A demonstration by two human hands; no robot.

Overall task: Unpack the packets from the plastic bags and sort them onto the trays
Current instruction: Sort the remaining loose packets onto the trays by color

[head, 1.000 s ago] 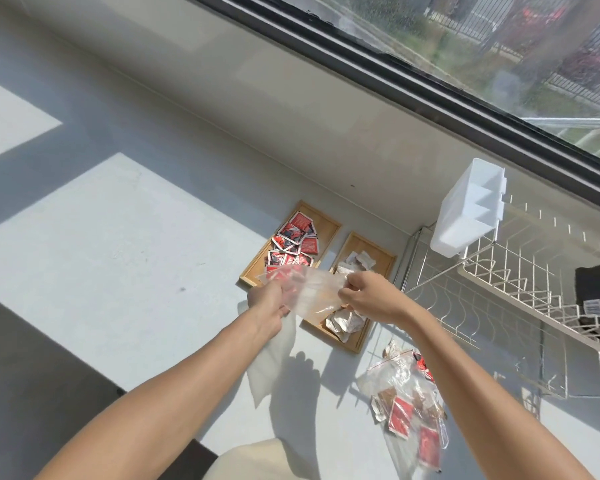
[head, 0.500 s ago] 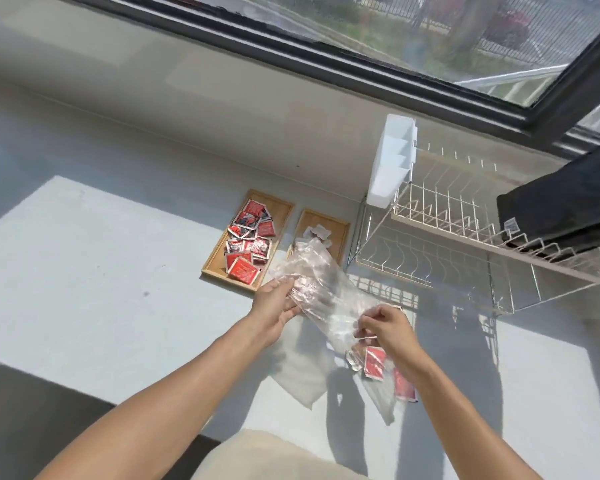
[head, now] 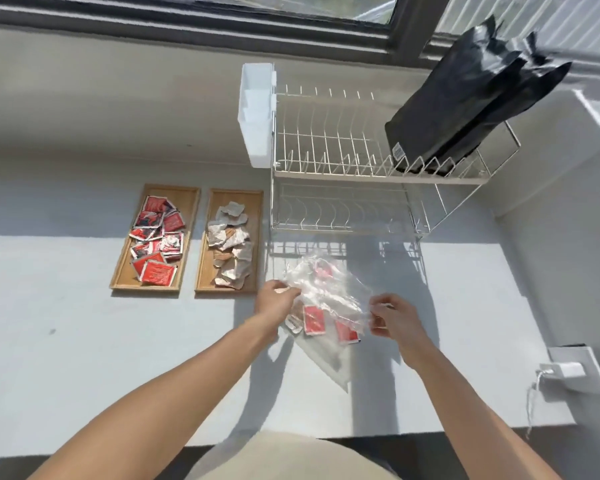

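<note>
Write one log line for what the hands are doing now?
step: unpacking | left hand and right hand: grip clear plastic bag | trays: red, pale packets sorted

- My left tray [head: 189, 216], pale wood, carries red packets [head: 156, 271] with white edges.
- My right tray [head: 253, 199], the same wood, carries silvery-white packets [head: 232, 244].
- The plastic bag [head: 326, 289] is clear; red packets show through.
- Cream wire rack [head: 343, 150], glossy black pouch [head: 465, 98].

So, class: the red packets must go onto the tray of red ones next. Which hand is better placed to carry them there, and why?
Probably the left hand: it pinches the plastic bag on the side nearer the red-packet tray. The right hand would cross over.
</note>
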